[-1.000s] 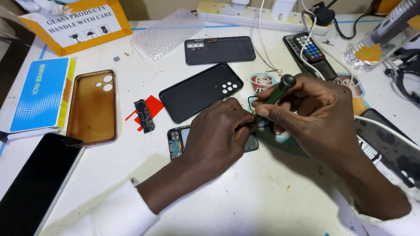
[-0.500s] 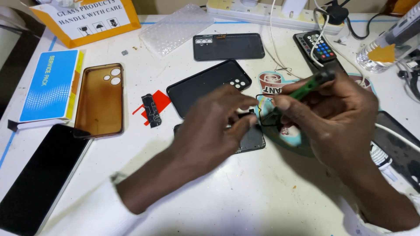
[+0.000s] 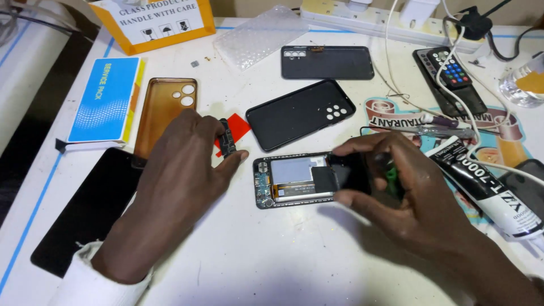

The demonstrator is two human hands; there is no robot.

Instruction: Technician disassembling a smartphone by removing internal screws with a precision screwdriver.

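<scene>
Viewing from the head camera, you look down on a white worktable [image 3: 283,266] crowded with phone parts.

Left hand: your left hand [image 3: 181,164] lies palm down left of the table's centre, fingers loosely together and curled, thumb and forefinger closed on a small black component [image 3: 227,137].

Small black component: it stands on edge, partly over a red tab [image 3: 241,126] on the table surface.

Right hand: your right hand [image 3: 391,181] rests right of centre, thumb and fingers clamped around the right end of the opened phone [image 3: 294,180]. A green-handled tool [image 3: 391,173] shows between the fingers; you cannot tell how firmly it is gripped.

Opened phone: it lies flat near the table's centre with its back off, the silver battery area and circuit board exposed, its left end free.

Toward the far edge: a black back cover [image 3: 300,113] lies just beyond the phone; a second black cover [image 3: 328,62] lies farther back, beside a bubble-wrap sheet [image 3: 260,37].

Left side: an amber phone case [image 3: 164,107], a blue box [image 3: 105,99] and a black screen panel [image 3: 85,209] lie near the left edge.

Right side: an adhesive tube [image 3: 487,187], a remote control [image 3: 450,71] and white cables [image 3: 396,73] lie toward the right edge.
</scene>
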